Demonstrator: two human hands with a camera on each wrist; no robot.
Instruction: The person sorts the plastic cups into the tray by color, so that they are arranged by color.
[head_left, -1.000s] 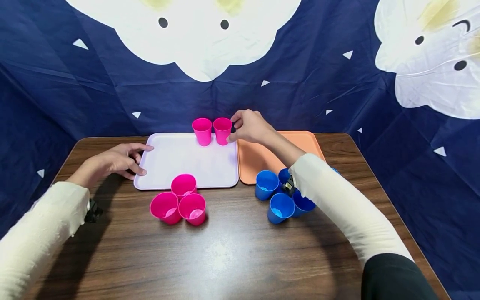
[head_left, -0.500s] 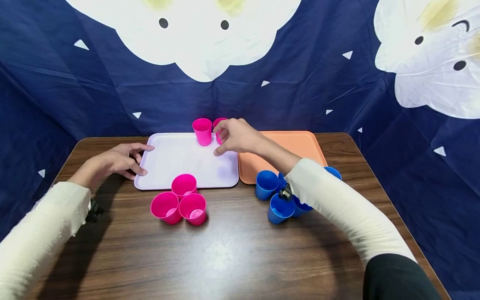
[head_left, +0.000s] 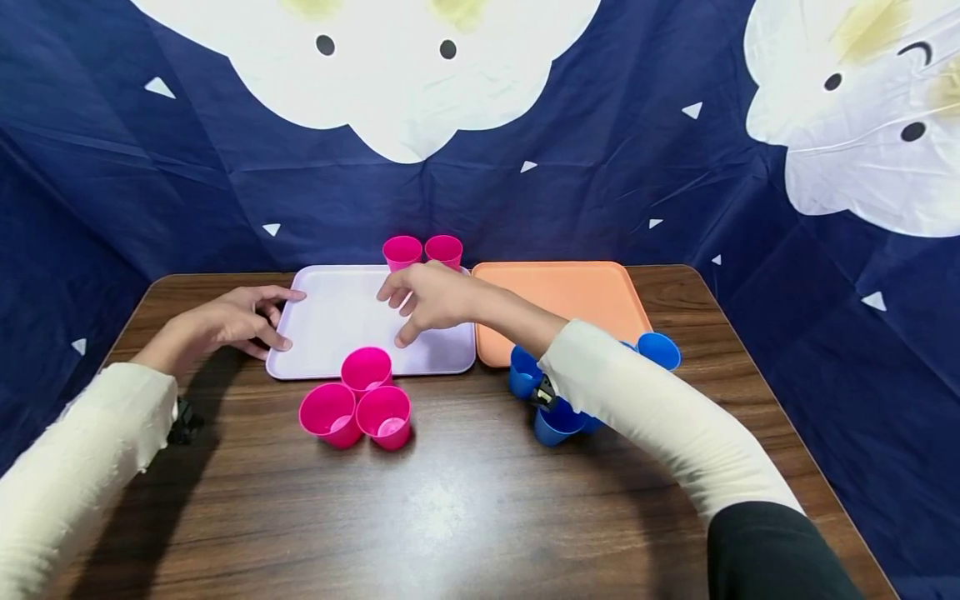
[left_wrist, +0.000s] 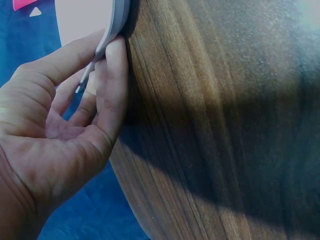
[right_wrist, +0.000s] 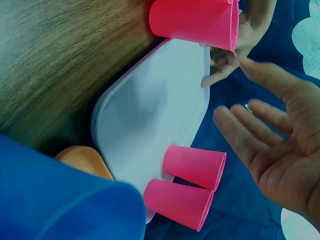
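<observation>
My left hand point(head_left: 232, 318) is at the left end of a pale lavender tray point(head_left: 337, 312). In the left wrist view its fingers point(left_wrist: 116, 75) pinch the tray's rim. Over the right half of this tray hovers my right hand point(head_left: 435, 297), fingers spread and holding nothing. Two pink cups point(head_left: 402, 250) stand upright side by side at the tray's back right, partly hidden behind that hand. Three more pink cups point(head_left: 367, 371) are grouped on the table in front of the tray; one of them point(right_wrist: 195, 22) shows close up in the right wrist view.
An orange tray point(head_left: 570, 292) adjoins the lavender one on the right. Several blue cups point(head_left: 558, 423) stand before it, partly hidden under my right forearm. The wooden table point(head_left: 450, 517) ends at a dark blue cloth point(head_left: 585, 217) behind and at the sides.
My right hand has left the right-hand pink cup at the back, moving left and toward the front pink cups. The left hand stays at the tray's edge.
</observation>
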